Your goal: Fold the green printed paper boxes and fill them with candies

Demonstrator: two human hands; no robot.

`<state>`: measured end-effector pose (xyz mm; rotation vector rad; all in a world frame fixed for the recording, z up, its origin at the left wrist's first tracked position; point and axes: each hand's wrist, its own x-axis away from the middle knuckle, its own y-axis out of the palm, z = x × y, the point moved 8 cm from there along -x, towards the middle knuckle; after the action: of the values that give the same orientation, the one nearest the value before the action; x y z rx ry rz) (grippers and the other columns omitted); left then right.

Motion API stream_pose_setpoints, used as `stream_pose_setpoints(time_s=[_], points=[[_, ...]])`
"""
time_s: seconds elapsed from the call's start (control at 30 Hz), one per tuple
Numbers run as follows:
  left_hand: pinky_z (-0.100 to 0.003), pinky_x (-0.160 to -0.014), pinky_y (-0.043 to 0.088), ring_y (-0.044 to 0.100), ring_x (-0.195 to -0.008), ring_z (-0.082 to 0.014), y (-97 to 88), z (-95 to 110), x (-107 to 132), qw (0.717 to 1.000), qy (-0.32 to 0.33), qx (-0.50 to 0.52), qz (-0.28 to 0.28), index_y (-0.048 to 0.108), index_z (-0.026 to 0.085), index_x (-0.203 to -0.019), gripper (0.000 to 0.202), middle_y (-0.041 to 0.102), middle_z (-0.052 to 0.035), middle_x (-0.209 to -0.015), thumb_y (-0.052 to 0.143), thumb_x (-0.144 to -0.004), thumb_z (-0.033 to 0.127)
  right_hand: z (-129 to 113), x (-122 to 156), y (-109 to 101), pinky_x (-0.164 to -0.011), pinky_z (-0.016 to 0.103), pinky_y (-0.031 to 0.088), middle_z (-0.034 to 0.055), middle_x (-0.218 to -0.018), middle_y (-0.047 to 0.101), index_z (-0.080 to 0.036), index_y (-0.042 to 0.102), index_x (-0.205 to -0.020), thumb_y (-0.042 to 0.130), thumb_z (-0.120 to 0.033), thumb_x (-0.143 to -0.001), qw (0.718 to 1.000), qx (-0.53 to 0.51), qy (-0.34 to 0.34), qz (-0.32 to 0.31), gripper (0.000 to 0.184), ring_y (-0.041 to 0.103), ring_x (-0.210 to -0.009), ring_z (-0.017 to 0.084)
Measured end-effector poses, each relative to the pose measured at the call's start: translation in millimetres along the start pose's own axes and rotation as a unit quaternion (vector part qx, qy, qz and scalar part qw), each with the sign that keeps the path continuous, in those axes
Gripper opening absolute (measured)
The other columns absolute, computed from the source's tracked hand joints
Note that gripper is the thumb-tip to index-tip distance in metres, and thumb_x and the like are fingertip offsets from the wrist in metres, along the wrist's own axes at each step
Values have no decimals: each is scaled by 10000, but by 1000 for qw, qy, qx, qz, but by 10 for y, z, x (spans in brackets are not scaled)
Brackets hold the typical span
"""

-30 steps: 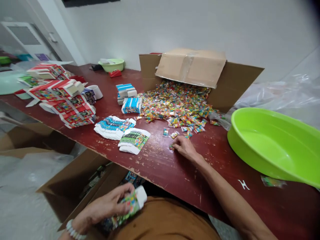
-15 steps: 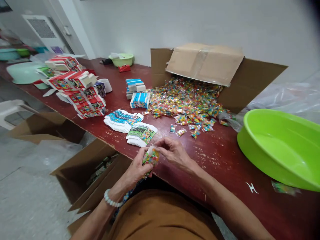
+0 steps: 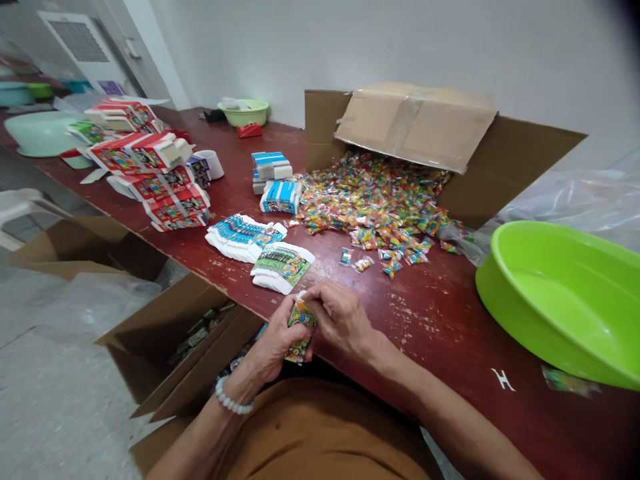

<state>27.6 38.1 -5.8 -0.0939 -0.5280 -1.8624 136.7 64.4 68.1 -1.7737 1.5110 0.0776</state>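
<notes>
My left hand [image 3: 280, 340] grips a small green printed candy box [image 3: 300, 331], tilted, close to the table's front edge. At its top end a white flap and a bit of orange show. Curled fingers of my right hand [image 3: 343, 317] press together on that top end, partly hiding it. Just beyond my hands lies a fanned stack of flat green cartons [image 3: 283, 267]. Behind it is a similar stack of blue cartons [image 3: 245, 237]. A few wrapped candy packets [image 3: 364, 264] lie apart in front of a large candy heap [image 3: 370, 200].
A tipped cardboard box [image 3: 415, 127] stands behind the candy heap. To the right is a big green basin [image 3: 560, 300]. Bundled red cartons [image 3: 145, 157] and blue carton bundles [image 3: 280, 198] stand further back. Below the table's left edge, an open cardboard box [image 3: 165, 333] holds small packs.
The colourful packet that stuck out of the candy box's top now hardly shows. My right hand has moved in, its fingers lower against the opening. The box is turned more upright.
</notes>
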Motion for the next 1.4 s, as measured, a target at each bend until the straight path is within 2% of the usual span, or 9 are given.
stream_pose_setpoints(time_s=[0.1,0.23,0.37,0.53,0.67,0.87,0.97,1.2,1.4], points=[[-192,-428,411,559,-439,-97,8,22,-5,1000,8,9,12,434,191,-1125,466,625,34,-727,676,-735,274,188,17,70,-668,248,489,9,-808,715,-192,664,-904,552,-146,-865,991,-77,88,-64,127,645,-704,141],[-195,-437,428,568,-449,-94,3,55,0,999,22,25,12,455,195,-1135,459,635,26,-766,687,-750,290,154,0,-60,-717,270,481,37,-827,716,-181,684,-884,565,-125,-835,997,-27,66,-11,141,643,-743,158],[-210,-426,467,565,-454,-103,-26,50,9,999,22,38,8,491,206,-1152,501,624,41,-736,735,-723,292,122,32,77,-712,284,485,28,-800,718,-198,705,-864,582,-173,-851,987,-112,81,-86,126,648,-727,165],[-263,-423,505,612,-459,-165,-51,26,-6,991,-13,130,23,558,145,-1091,500,671,-35,-686,593,-838,574,375,111,91,-689,279,506,12,-834,696,-203,658,-962,706,-326,-805,920,-321,226,-8,204,635,-712,149],[-242,-377,515,608,-487,-144,-91,114,-26,990,56,106,68,554,181,-1152,483,687,-4,-771,703,-793,468,332,202,380,-583,288,509,23,-866,692,-211,628,-1039,719,-419,-808,871,-398,273,-90,324,627,-633,157],[-277,-367,526,611,-414,-163,-89,41,-18,988,-29,147,34,545,177,-1218,544,688,-14,-728,668,-817,523,103,120,153,-805,328,504,50,-847,711,-208,715,-861,600,-335,-912,980,-181,76,-14,178,653,-810,186],[-331,-376,537,641,-421,-213,-16,6,10,975,-83,206,-26,529,172,-1291,551,709,-52,-737,496,-910,569,107,130,200,-763,316,509,40,-816,709,-210,718,-827,612,-331,-908,976,-191,86,-56,180,648,-769,173],[-245,-379,496,601,-396,-156,-80,22,-31,981,-12,190,22,589,124,-1309,567,704,-59,-664,407,-974,544,290,95,413,-529,281,503,65,-950,735,-179,674,-752,715,-329,-783,886,-370,270,-68,158,620,-592,137],[-244,-363,505,615,-453,-147,-180,46,-2,981,-4,187,46,663,155,-1204,457,715,-33,-782,677,-828,415,60,60,318,-821,319,516,40,-940,694,-202,661,-781,625,-295,-891,955,-259,113,-88,149,649,-885,175]])
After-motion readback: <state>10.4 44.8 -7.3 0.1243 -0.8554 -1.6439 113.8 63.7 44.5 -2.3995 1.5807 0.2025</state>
